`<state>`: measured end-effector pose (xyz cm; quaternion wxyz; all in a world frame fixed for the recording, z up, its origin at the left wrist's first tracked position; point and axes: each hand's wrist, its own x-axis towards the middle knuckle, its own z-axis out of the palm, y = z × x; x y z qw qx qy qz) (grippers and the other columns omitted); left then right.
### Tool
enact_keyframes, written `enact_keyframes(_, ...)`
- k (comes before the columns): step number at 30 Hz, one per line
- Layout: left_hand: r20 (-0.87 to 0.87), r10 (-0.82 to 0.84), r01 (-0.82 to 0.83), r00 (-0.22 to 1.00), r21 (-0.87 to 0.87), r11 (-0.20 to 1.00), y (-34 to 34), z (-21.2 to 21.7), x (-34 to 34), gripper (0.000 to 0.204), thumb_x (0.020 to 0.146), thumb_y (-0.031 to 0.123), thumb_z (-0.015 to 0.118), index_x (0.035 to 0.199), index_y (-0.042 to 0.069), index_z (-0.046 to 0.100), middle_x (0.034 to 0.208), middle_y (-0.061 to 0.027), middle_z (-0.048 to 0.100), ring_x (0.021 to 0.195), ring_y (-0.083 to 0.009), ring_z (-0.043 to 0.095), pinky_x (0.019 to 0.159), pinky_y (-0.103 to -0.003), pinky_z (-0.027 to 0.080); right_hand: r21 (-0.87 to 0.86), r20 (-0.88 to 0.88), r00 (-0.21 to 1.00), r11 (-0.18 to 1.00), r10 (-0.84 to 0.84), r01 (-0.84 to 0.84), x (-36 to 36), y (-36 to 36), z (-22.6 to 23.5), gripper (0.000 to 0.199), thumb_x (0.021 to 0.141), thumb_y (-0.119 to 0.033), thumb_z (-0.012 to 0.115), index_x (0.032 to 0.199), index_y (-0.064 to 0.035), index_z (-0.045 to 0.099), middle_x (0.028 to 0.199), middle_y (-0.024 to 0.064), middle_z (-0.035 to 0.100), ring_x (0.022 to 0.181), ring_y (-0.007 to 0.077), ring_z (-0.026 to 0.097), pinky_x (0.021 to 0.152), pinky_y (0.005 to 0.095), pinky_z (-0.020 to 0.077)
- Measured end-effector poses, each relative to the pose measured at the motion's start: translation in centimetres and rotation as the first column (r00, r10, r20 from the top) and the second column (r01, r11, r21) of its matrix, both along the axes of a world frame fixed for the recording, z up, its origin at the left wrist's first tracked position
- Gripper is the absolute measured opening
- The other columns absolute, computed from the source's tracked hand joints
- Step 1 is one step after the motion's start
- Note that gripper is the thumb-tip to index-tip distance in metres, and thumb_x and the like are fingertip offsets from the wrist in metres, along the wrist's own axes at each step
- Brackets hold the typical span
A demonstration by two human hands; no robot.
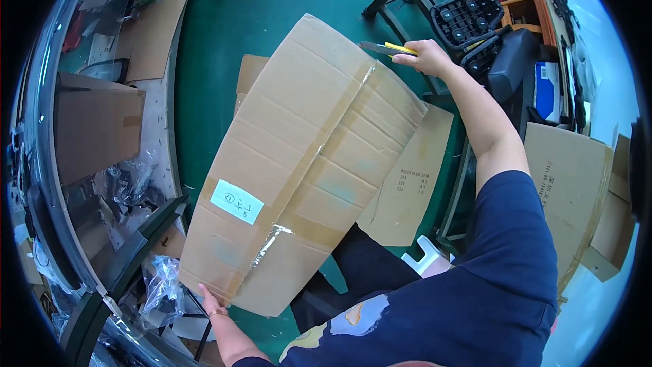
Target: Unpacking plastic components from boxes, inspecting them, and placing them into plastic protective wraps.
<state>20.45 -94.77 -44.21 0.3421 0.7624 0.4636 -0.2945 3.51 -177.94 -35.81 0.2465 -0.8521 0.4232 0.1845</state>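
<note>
A large taped cardboard box (305,163) lies tilted over the green floor, with a pale green label near its lower left. My right hand (424,56) reaches over the box's far end and grips a yellow utility knife (384,48), whose blade sits at the far end of the centre tape seam. My left hand (210,300) presses flat with fingers apart against the box's near bottom edge. My dark-trousered leg shows under the box.
Flat cardboard sheets (407,183) lie under and beside the box. Black plastic chair parts (468,17) and a dark frame stand at the far right. More cardboard boxes (95,129) and plastic bags (159,285) crowd the left. Another box (570,183) stands at the right.
</note>
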Motion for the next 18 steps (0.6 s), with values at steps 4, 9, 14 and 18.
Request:
enact_keyframes(4,-0.004,-0.004,0.004,1.0,0.056,0.998,-1.3,0.7,0.0,0.088,0.075,0.066,0.055,0.132,0.001,0.036,0.131,-0.0138,0.045,0.114,-0.0301,0.048,0.095,-0.043,0.04,0.01,0.072,0.997,0.999,0.036,-0.037,-1.7,-0.8,-1.3,0.051,0.073,-0.057,0.065,0.084,-0.0065,0.065,0.056,0.0036,0.054,0.049,0.0118,0.052,0.047,0.0258,0.0415)
enact_keyframes(9,0.023,0.018,-0.019,1.0,0.031,0.999,-2.8,1.8,-0.2,0.087,0.076,0.065,0.054,0.131,0.0,0.036,0.13,-0.0131,0.046,0.114,-0.0291,0.049,0.094,-0.043,0.041,0.045,0.125,0.992,0.999,0.016,-0.022,-0.6,-1.3,-1.6,0.051,0.073,-0.056,0.065,0.083,-0.0063,0.065,0.055,0.0035,0.054,0.047,0.0119,0.052,0.045,0.0255,0.0409)
enact_keyframes(14,0.002,-0.036,0.036,0.999,0.151,0.988,-3.7,2.3,-0.9,0.089,0.077,0.067,0.051,0.125,-0.007,0.042,0.125,-0.0153,0.05,0.108,-0.0279,0.052,0.09,-0.038,0.042,0.151,0.056,0.998,0.988,0.021,-0.029,-0.1,-2.5,-2.0,0.051,0.073,-0.057,0.065,0.082,-0.0063,0.063,0.054,0.0033,0.054,0.045,0.0116,0.051,0.043,0.0255,0.0394)
enact_keyframes(18,0.057,0.003,-0.004,0.998,0.007,1.0,-2.6,2.1,-0.9,0.091,0.077,0.066,0.051,0.125,-0.01,0.04,0.125,-0.0171,0.049,0.11,-0.0291,0.051,0.093,-0.038,0.041,0.168,-0.032,0.997,0.984,0.072,-0.066,-1.7,-2.2,-1.9,0.051,0.074,-0.057,0.064,0.083,-0.0069,0.063,0.055,0.0044,0.055,0.047,0.0125,0.053,0.045,0.0277,0.042)
